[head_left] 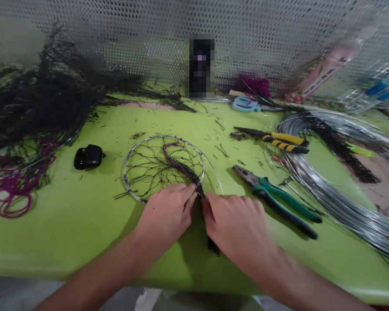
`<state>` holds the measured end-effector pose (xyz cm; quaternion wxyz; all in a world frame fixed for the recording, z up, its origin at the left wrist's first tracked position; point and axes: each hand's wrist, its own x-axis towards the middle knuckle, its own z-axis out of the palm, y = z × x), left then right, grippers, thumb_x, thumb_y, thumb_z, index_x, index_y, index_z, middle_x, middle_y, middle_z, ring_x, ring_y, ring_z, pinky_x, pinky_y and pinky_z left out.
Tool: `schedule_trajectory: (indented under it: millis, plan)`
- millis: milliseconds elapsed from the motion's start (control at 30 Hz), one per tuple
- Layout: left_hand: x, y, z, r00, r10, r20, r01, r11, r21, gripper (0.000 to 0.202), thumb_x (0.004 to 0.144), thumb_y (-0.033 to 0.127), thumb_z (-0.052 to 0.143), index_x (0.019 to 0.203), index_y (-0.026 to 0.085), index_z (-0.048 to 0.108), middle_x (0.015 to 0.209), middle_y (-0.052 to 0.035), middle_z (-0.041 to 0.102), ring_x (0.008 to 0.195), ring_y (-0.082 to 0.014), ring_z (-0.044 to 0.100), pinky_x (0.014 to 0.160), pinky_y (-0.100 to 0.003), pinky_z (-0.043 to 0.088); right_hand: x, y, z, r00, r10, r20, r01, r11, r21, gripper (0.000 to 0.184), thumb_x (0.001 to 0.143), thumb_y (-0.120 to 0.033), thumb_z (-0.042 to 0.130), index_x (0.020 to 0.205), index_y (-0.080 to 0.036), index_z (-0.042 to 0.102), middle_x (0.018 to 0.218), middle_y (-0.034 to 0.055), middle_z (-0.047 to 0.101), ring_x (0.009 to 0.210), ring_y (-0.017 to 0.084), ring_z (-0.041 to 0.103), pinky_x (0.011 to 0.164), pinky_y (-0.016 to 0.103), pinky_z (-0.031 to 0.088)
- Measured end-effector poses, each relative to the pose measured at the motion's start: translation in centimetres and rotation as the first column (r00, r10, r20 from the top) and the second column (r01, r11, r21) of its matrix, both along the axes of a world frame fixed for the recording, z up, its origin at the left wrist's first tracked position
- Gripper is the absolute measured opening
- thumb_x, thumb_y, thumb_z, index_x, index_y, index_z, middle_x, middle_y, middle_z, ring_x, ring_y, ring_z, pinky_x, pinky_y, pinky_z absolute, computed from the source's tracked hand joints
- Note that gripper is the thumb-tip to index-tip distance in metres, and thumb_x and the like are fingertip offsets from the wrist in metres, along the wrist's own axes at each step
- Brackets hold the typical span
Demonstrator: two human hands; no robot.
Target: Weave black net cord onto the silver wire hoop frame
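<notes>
A round silver wire ring (123, 166) lies on the green table with dark netting (149, 168) stretched across it. The netting gathers into a dark twisted bundle (188, 170) that passes over the ring's near right edge and down between my hands. My left hand (168, 209) is closed, its fingertips pinching the ring's wire beside the bundle. Opposite it, my right hand (236, 220) is closed against the bundle, pinching a thin wire there; its fingertips are partly hidden. A loose wire end (215, 170) curves out right of the ring. The bundle's tail (213, 246) shows below my hands.
Green-handled pliers (278, 201) and yellow-black needle-nose pliers (275, 139) lie to the right, beside a large wire coil (324, 185). A black earbud case (88, 157) and a dark netting heap (35, 103) are left. Blue-handled scissors (245, 104) lie behind, near a perforated panel (142, 39).
</notes>
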<state>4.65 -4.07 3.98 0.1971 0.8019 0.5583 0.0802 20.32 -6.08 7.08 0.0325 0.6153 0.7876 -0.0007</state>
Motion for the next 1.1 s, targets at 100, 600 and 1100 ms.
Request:
schedule_trajectory:
  millis: [100, 600, 1100]
  plan:
    - [0.1, -0.1, 0.2, 1.0, 0.01, -0.002, -0.01, 1.0, 0.006, 0.029, 0.103, 0.026, 0.043, 0.101, 0.02, 0.07, 0.086, -0.0048, 0.072, 0.075, -0.0219, 0.062, 0.064, -0.033, 0.037, 0.8, 0.6, 0.2, 1.0, 0.019, -0.013, -0.019, 0.999, -0.025, 0.028, 0.095, -0.025, 0.057, 0.068, -0.023, 0.063, 0.059, 0.0043, 0.07, 0.051, 0.023, 0.065, 0.051, 0.033, 0.011]
    - [-0.2, -0.2, 0.0, 0.997, 0.061, 0.048, -0.064, 0.996, 0.06, 0.031, 0.103, 0.031, 0.041, 0.087, 0.02, 0.065, 0.08, -0.0051, 0.066, 0.068, -0.0213, 0.057, 0.059, -0.031, 0.028, 1.8, 1.6, 0.0, 0.984, 0.172, -0.05, -0.172, 0.985, 0.002, 0.017, 0.097, -0.017, 0.057, 0.081, -0.021, 0.063, 0.068, 0.0024, 0.073, 0.053, 0.019, 0.061, 0.052, 0.033, 0.01]
    - [-1.9, -0.8, 0.1, 0.992, -0.084, 0.091, 0.062, 0.972, 0.227, 0.035, 0.106, 0.024, 0.043, 0.121, 0.011, 0.072, 0.085, -0.0066, 0.069, 0.074, -0.0221, 0.064, 0.065, -0.033, 0.048, 5.5, 2.4, 0.6, 0.826, -0.004, -0.563, -0.168, 0.953, -0.253, 0.022, 0.099, -0.024, 0.053, 0.118, -0.026, 0.065, 0.077, -0.0036, 0.074, 0.058, 0.013, 0.064, 0.052, 0.024, 0.041]
